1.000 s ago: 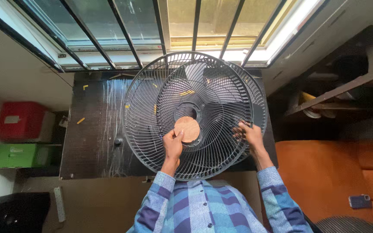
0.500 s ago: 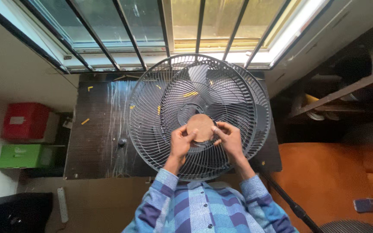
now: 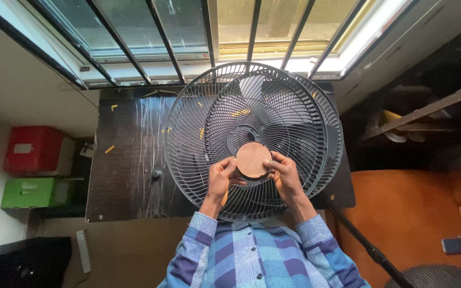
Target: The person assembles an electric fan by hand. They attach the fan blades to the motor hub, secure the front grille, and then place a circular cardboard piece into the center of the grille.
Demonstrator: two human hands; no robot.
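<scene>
— Both hands grip what?
— Left hand [image 3: 221, 178] and right hand [image 3: 284, 175] pinch the round brown disc [image 3: 252, 159] from either side, fingers closed on its rim, at the hub of the grey fan guard [image 3: 209, 133].
— And the guard?
— It lies over the fan blades [image 3: 278, 114] on the dark bench [image 3: 126, 160], below the barred window [image 3: 188, 37]. Red box [image 3: 30, 148] and green box [image 3: 28, 192] sit left.

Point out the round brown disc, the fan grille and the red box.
round brown disc [image 3: 252, 159], head view, centre of its face.
fan grille [image 3: 198, 138], head view, wire ribs on its left half.
red box [image 3: 30, 149], head view, middle of its top.
</scene>
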